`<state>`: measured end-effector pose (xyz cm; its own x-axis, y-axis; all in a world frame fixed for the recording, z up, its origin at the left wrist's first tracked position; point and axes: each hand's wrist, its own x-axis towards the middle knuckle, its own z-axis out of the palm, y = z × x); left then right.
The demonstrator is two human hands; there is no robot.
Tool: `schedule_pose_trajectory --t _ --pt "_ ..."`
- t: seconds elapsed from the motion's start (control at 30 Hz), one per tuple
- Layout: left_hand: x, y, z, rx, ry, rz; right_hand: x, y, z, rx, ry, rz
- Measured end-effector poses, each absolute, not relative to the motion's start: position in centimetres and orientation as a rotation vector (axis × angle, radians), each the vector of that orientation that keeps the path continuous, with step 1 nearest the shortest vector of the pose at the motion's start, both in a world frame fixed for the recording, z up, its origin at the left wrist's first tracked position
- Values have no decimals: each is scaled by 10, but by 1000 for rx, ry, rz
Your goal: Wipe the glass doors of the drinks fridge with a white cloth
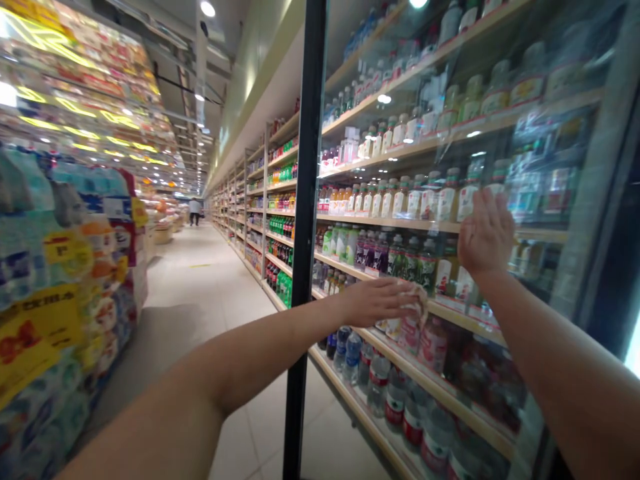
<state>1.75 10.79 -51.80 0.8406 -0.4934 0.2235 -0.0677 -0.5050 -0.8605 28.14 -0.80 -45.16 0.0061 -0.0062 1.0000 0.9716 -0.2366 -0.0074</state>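
A glass cooler door with a black frame (304, 200) stands open in front of me. My left hand (377, 300) reaches across to the glass, fingers stretched forward and pressed over a crumpled pale cloth (419, 297); its exact kind is hard to make out. Higher and to the right, my right hand (486, 230) lies against the glass with its fingers extended and holds nothing. Through the pane show rows of white-labelled juice bottles (400, 200), dark purple bottles (373, 250) and pink-labelled bottles (433, 343).
Large clear bottles with red labels (413, 417) line the lowest shelf. Open drink shelves (280, 220) run down the aisle beyond the door frame. To the left rise stacked bottle packs (30, 233) with yellow price signs (40, 340). Far along the tiled floor (200, 280) is a person (195, 211).
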Motion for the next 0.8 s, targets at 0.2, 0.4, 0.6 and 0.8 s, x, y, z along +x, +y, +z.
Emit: schedule_pose_trajectory --t 0.2,0.4,0.6,0.8 --pt "21 113 -428 -2020 -143 -1138 278 -12 -452 -1388 -1115 -1329" --pt "40 96 -493 -2111 138 -708 275 -14 -451 -1379 -1124 -1301" --pt "33 97 -438 -2076 58 -720 278 -11 -451 -1362 -1115 -1309" --pt "41 102 -440 -2056 -210 -1188 275 -15 -450 -1389 -1158 -1244"
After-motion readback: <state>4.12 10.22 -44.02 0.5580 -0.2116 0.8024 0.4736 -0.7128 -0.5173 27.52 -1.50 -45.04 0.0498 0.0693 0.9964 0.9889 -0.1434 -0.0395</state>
